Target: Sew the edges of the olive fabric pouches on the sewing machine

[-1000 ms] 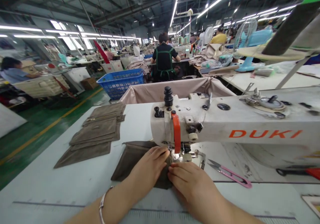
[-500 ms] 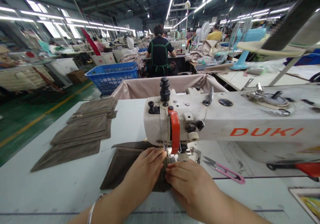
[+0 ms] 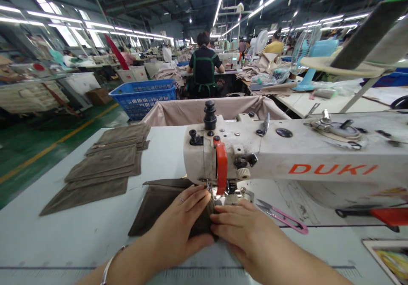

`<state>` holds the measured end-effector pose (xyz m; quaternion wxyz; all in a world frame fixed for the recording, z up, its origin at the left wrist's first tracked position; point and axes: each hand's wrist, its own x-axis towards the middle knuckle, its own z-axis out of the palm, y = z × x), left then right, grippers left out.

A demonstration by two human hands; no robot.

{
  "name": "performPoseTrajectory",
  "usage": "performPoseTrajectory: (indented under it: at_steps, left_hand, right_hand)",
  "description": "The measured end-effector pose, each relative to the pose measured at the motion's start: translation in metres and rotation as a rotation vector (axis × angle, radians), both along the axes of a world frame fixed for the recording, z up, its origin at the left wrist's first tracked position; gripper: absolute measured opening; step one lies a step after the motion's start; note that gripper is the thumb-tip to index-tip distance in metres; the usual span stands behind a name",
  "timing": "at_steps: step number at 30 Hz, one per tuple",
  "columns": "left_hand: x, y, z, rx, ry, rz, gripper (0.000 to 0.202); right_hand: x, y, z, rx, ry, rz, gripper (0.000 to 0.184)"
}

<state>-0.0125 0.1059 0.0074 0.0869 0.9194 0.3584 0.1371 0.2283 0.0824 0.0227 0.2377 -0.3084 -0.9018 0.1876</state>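
Observation:
A dark brown fabric piece lies under the needle area of a white sewing machine with an orange guard. My left hand rests flat on this piece, fingers stretched toward the presser foot and thumb spread out. At the piece's right edge, my right hand has its fingers bent and pressed together on the fabric; its thumb is hidden. The needle and presser foot are mostly covered by the guard and my fingertips. Pink-handled thread snips lie to the right of my right hand.
Overlapping brown fabric pieces lie on the table's left. Behind the machine stands a pink cloth-lined bin beside a blue basket. A person sits farther ahead. A tray is at the right front.
My left thumb has come into view, stretched away from the fingers. Both hands stay by the machine's foot, and the fabric has barely moved. The view has shifted slightly.

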Motion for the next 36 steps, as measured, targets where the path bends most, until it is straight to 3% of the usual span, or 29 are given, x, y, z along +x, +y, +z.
performPoseTrajectory:
  at_steps: [2, 4, 6, 8, 11, 13, 18, 21, 24, 27, 36]
  left_hand:
    - [-0.003, -0.007, 0.004, 0.012, 0.044, -0.067, 0.071]
    - [-0.002, -0.013, 0.007, 0.057, 0.065, -0.114, 0.051]
    - [0.002, -0.017, 0.008, 0.107, 0.051, -0.126, 0.04]
    - [0.006, -0.018, 0.006, 0.114, 0.01, -0.098, 0.042]
    - [0.008, -0.017, 0.001, 0.039, -0.057, -0.011, 0.043]
    - [0.006, -0.015, -0.002, -0.02, -0.105, 0.03, 0.04]
    - [-0.003, -0.008, 0.003, -0.088, -0.251, 0.127, 0.036]
    - [-0.001, -0.007, 0.008, -0.01, -0.14, 0.009, 0.04]
    - [0.005, -0.009, 0.005, 0.052, 0.068, -0.124, 0.046]
    - [0.009, -0.012, 0.0, 0.081, 0.214, -0.174, 0.048]
    - [0.003, 0.007, -0.003, 0.178, 0.258, -0.219, 0.041]
  right_hand:
    - [0.019, 0.001, 0.014, -0.045, -0.087, -0.013, 0.058]
    - [0.033, 0.007, 0.017, -0.026, -0.175, -0.077, 0.065]
    - [0.037, 0.017, 0.008, 0.018, -0.219, -0.176, 0.048]
    - [0.03, 0.028, -0.007, 0.086, -0.205, -0.303, 0.023]
    - [0.014, 0.034, -0.024, 0.177, -0.166, -0.42, 0.005]
    - [0.007, 0.028, -0.027, 0.208, -0.143, -0.359, 0.003]
    - [0.0, 0.005, -0.019, 0.31, -0.072, -0.035, 0.02]
    - [-0.006, 0.001, -0.02, 0.319, -0.072, 0.078, 0.018]
    - [-0.012, 0.001, -0.022, 0.285, -0.076, 0.085, 0.022]
    - [-0.014, 0.001, -0.02, 0.271, -0.028, 0.091, 0.024]
    - [-0.015, 0.005, -0.026, 0.245, 0.053, 0.059, 0.017]
